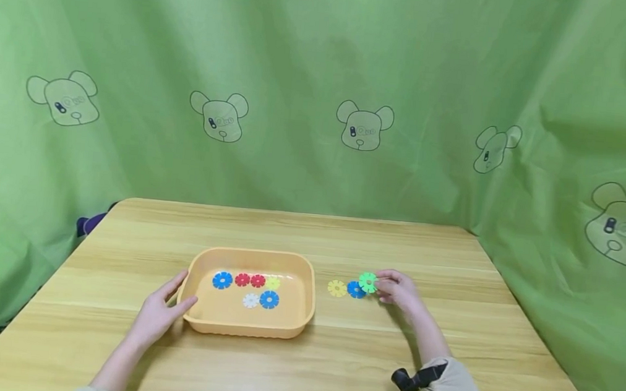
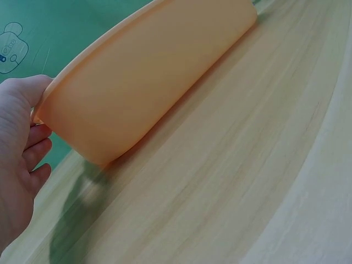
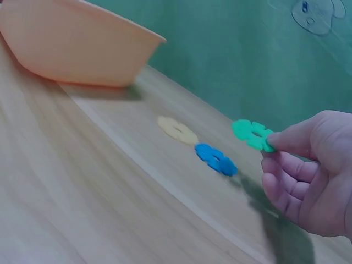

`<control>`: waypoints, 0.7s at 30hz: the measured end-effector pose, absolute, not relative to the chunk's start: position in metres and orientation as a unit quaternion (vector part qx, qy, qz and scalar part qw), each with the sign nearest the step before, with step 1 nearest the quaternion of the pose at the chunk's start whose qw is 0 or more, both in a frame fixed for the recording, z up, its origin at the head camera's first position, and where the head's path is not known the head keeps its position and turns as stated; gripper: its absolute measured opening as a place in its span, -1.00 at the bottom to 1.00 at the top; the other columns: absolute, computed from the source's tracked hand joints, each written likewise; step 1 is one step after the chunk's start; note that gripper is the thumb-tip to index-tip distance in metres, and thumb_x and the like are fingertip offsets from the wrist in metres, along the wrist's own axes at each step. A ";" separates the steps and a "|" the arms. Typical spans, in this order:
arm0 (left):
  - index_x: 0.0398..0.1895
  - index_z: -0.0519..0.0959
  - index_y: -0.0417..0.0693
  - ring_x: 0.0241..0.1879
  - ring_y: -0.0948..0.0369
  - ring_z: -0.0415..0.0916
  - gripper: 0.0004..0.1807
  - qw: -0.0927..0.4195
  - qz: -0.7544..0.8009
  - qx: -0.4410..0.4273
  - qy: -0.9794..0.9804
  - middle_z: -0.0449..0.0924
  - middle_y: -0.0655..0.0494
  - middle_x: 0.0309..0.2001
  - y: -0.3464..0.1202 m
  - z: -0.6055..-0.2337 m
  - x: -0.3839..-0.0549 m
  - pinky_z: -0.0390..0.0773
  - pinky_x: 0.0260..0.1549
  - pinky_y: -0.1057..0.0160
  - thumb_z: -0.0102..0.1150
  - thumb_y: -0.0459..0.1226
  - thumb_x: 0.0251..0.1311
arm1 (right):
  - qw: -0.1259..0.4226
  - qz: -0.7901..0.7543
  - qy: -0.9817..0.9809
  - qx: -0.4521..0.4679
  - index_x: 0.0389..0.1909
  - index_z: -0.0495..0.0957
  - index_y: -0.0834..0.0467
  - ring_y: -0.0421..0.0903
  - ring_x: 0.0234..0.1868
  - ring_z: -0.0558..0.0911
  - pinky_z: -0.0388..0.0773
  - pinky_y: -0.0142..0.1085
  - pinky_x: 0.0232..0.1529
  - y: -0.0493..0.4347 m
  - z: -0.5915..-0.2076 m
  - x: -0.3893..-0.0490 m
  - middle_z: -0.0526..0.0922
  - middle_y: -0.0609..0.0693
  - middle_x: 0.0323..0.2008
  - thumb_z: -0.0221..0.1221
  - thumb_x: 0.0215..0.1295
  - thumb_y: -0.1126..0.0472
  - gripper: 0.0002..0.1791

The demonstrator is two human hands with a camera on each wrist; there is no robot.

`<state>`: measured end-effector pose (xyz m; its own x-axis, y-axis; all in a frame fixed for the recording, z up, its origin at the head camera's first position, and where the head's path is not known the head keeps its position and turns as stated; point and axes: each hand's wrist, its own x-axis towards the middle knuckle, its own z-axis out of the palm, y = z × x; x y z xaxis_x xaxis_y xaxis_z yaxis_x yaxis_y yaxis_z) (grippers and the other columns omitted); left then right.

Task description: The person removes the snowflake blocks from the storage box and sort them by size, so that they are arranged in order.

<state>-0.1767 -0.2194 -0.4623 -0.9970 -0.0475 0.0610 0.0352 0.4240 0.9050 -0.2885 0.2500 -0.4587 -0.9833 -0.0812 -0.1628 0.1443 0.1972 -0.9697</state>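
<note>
My left hand grips the left rim of an orange plastic basin, thumb over the edge and fingers outside, as the left wrist view shows. Between thumb and fingers, my right hand pinches a green notched snowflake disc above the table. Just left of it lie a blue disc and a yellow disc, edges touching or nearly so. In the basin are a blue disc, two red discs, a pale yellow disc, a white disc and another blue disc.
The wooden table carries everything. A green cloth backdrop with printed bear heads hangs behind and along both sides. A dark purple object shows past the table's left edge. A black strap sits on my right sleeve.
</note>
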 end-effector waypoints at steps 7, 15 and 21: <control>0.39 0.11 -0.20 0.32 -0.22 -0.01 -0.23 0.036 -0.535 0.008 -0.844 0.05 -0.21 0.38 -0.220 -0.464 -0.178 0.01 0.27 -0.17 0.19 -0.14 0.18 | 0.079 -0.567 0.819 0.034 0.05 0.37 0.46 -0.15 -0.39 0.53 0.57 -0.39 -0.43 0.266 -0.466 -0.293 0.57 0.03 -0.37 0.13 0.23 0.33 -0.59; 0.39 0.11 -0.20 0.32 -0.23 -0.01 -0.23 0.040 -0.535 0.007 -0.844 0.05 -0.22 0.37 -0.220 -0.464 -0.178 0.02 0.27 -0.17 0.19 -0.15 0.18 | 0.067 -0.521 0.851 0.033 -0.12 0.45 0.46 -0.15 -0.46 0.48 0.54 -0.41 -0.51 0.270 -0.471 -0.298 0.52 0.05 -0.47 0.14 0.18 0.35 -0.70; 0.39 0.11 -0.18 0.32 -0.22 -0.02 -0.23 0.035 -0.539 0.011 -0.842 0.05 -0.20 0.38 -0.220 -0.466 -0.179 0.01 0.27 -0.18 0.20 -0.16 0.18 | 0.057 -0.489 0.870 0.034 -0.18 0.49 0.45 -0.14 -0.48 0.46 0.53 -0.39 -0.54 0.268 -0.472 -0.297 0.51 0.07 -0.49 0.14 0.16 0.36 -0.75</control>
<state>-0.1788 -0.2199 -0.4664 -0.9974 -0.0554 0.0466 0.0192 0.4186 0.9079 -0.2972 0.2679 -0.4723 -0.9912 0.0028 -0.1321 0.1143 0.5191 -0.8471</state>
